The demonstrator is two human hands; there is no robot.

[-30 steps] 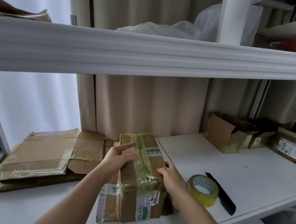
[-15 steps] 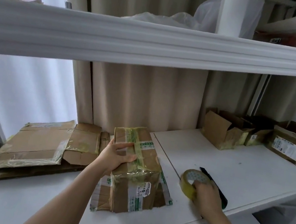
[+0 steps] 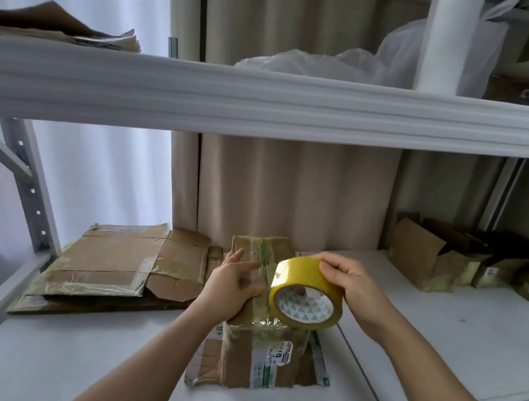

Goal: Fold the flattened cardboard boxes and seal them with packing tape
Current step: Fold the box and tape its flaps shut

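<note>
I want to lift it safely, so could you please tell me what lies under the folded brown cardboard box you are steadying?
A flattened cardboard piece with green-printed tape lies under the folded brown cardboard box; its middle is covered.

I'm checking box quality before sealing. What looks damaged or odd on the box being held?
The box under the left hand is reused: crinkled old tape and worn labels cover it. The right hand holds the tape roll.

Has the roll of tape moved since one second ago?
Yes. The tape roll left the shelf; the right hand now holds it up, further left, above the folded box.
</note>
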